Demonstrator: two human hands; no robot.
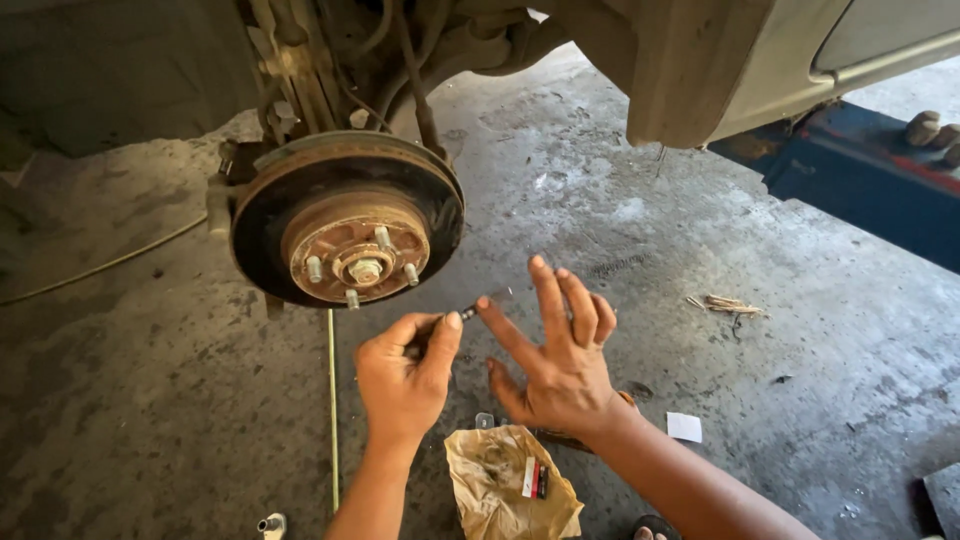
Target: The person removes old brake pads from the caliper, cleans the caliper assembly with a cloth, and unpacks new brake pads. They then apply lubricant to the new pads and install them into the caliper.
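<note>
We are looking down at a stained grey concrete floor (pixel 700 380) in a workshop, with a raised car body (pixel 720 70) across the far side and a blue lift arm (pixel 870 190) at far right. Far left hangs one rusty brake disc (pixel 345 215), its hub showing five wheel studs (pixel 382 237). Near us, our two hands meet just below the disc. Our left hand (pixel 405 375) pinches a small dark pin (pixel 470 312) between thumb and forefinger; the pin sticks out to the right. Our right hand (pixel 555 355) is spread, its forefinger tip touching the pin's end. Near the wrists lies one crumpled brown paper bag (pixel 510 490), and one white paper scrap (pixel 685 427) to its right.
</note>
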